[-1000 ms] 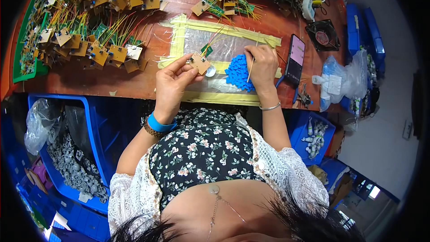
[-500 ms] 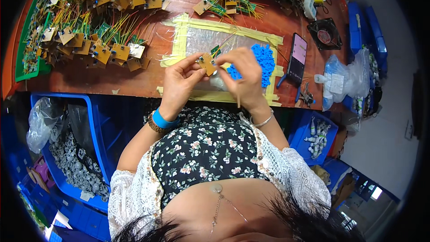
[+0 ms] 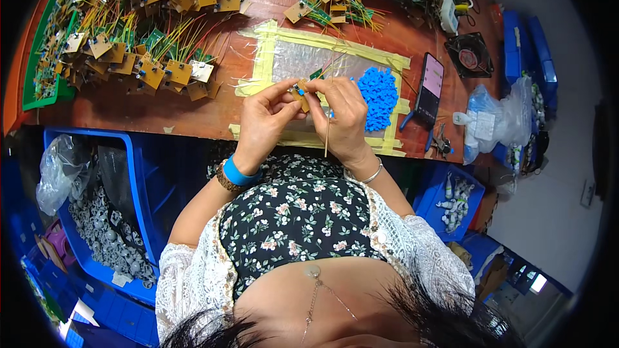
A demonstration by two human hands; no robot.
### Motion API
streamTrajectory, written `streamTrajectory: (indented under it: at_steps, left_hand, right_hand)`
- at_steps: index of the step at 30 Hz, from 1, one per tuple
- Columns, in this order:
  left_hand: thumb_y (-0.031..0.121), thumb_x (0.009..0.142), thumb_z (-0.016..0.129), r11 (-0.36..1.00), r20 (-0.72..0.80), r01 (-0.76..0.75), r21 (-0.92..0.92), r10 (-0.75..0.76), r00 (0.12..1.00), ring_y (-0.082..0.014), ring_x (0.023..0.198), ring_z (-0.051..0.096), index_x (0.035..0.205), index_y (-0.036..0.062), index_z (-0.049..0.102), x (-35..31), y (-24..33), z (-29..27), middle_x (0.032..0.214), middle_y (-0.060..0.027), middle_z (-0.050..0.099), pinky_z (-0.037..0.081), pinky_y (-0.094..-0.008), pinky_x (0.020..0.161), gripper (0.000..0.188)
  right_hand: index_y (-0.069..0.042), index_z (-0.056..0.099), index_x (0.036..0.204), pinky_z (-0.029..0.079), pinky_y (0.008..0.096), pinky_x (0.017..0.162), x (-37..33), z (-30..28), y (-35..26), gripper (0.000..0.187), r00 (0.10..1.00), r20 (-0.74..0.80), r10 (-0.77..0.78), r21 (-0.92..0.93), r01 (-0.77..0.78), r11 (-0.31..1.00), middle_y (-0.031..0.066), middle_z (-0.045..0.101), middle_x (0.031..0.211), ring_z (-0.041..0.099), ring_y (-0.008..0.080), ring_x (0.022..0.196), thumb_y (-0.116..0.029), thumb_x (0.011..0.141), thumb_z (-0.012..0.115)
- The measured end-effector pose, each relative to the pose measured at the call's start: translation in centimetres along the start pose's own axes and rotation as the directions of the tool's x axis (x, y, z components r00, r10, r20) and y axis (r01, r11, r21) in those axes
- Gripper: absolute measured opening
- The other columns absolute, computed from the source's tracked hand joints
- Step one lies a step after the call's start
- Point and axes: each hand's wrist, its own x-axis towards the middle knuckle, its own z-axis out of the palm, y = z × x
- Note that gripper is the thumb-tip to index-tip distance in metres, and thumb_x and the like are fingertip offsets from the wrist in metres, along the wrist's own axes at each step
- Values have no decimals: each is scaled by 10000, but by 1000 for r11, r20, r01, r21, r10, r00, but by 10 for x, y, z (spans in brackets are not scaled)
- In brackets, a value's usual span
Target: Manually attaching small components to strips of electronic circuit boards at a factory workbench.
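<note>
A small tan circuit board (image 3: 301, 102) is pinched between the thumb and fingers of my left hand (image 3: 258, 125). A small blue piece (image 3: 300, 91) shows on its face. My right hand (image 3: 348, 116) is closed, its thumb and forefinger meeting the board's right edge; what lies between those fingertips is hidden. A thin pale stick (image 3: 327, 135) hangs down from within the right hand. Just beyond the hands is a little green board (image 3: 316, 74) with wires. A heap of small blue pieces (image 3: 379, 98) lies right of my right hand.
Plastic sheeting (image 3: 296, 58) edged with yellow tape covers the work spot. Wired boards (image 3: 151, 74) pile up at the left and far side. A phone (image 3: 429, 90), pliers (image 3: 406, 120), a fan (image 3: 469, 55) and a plastic bag (image 3: 483, 119) lie rightward. Blue bins (image 3: 132, 174) stand below the table edge.
My right hand has come in left to the board, its fingers now touching the edge. The board is turned and a blue piece shows on it. The stick has swung more upright.
</note>
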Motion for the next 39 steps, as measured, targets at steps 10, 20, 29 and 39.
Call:
streamTrajectory:
  at_steps: [10,20,29,39]
  left_hand:
    - [-18,916,572,999,12,-33,3,33,999,-118,796,660,1258,-67,555,-1,-2,4,906,-75,666,564,-234,748,346]
    - [24,947,549,994,-47,-89,57,92,995,-123,722,681,1184,-78,606,-2,-5,7,895,-101,700,568,-230,658,265]
    - [24,942,547,975,-89,-131,177,149,985,-113,705,679,1133,-64,646,-4,-6,9,859,-95,704,559,-223,635,233]
    - [28,949,534,976,-86,-144,163,159,984,-122,724,683,1127,-66,648,-5,-3,9,886,-95,703,564,-227,644,231]
  right_hand:
    - [-44,649,863,462,344,645,0,3,1,193,1000,-14,4,-18,-5,1000,77,656,786,619,250,723,28,703,731]
    - [-14,635,914,480,372,609,-2,4,-2,205,998,-16,60,102,-58,993,127,622,764,605,297,710,31,723,695]
    - [-17,635,925,480,370,608,-4,4,-4,212,996,13,90,109,-91,990,125,623,767,605,292,704,23,727,701]
    - [-19,636,931,480,368,603,-2,4,-5,226,995,20,93,116,-95,989,119,621,762,606,286,693,31,720,699]
